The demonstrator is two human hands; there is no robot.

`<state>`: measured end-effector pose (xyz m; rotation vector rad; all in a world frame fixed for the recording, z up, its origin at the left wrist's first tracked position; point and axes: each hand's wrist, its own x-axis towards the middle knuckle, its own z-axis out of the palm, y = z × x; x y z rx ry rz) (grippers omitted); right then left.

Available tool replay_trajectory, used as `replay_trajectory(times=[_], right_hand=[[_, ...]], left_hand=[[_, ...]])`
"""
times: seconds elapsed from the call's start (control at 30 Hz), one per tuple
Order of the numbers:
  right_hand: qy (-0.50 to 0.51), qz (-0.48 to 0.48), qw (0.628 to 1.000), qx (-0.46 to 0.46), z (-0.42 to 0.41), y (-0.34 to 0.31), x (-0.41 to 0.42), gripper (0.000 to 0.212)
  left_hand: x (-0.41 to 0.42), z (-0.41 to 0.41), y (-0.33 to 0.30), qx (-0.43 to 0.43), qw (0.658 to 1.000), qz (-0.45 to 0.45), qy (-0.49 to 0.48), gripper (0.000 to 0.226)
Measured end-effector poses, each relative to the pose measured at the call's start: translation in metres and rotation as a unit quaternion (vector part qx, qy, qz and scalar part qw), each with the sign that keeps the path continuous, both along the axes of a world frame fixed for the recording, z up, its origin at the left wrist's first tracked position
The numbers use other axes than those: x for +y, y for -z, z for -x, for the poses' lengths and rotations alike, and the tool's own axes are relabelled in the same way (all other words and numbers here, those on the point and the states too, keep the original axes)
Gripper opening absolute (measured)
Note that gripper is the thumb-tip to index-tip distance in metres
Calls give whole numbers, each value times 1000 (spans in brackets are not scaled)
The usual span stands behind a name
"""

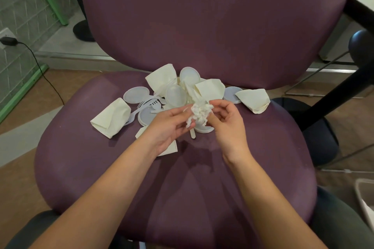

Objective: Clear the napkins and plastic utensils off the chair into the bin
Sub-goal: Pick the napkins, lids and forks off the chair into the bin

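Note:
A purple office chair carries a heap of cream napkins, round plastic lids and white plastic forks on its seat. Both hands meet over the heap's front. My left hand and my right hand pinch a crumpled white napkin between their fingertips, just above the lids. Folded napkins lie at the left, at the back, in the middle and at the right. White forks lie among the lids. Another napkin is partly hidden under my left wrist.
The rim of a pale bin shows at the right edge, low beside the chair. A black armrest and a dark frame stand on the right. A black cable runs down the wall at the left. Brown floor surrounds the chair.

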<state>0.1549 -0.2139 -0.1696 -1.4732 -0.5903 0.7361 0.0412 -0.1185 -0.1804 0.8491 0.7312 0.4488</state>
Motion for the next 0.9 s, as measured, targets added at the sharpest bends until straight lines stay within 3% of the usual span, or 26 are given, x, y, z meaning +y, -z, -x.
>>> replay_trajectory(times=[0.2,0.4,0.53,0.7,0.9], right_hand=[[58,26,997,-54,10,3,-1,20],[50,17,998,15,10,-3,-15,16],[31,-8,999,29,-1,-7,-42,26],[50,-7,997,-51,-28,-7,-81,45],[113,30,987,-109,-90,-19,-144,27]], left_hand=[[-3,5,-8,3,999,-37,-8,39],[-26,-6,-13,1,999,-42,-17,23],[-42,-26,-22,23,997,-69,-20,35],[-74,-64,-33,94,985,-138,40,15],[-124,-125,-44,106,975,-157,112,11]])
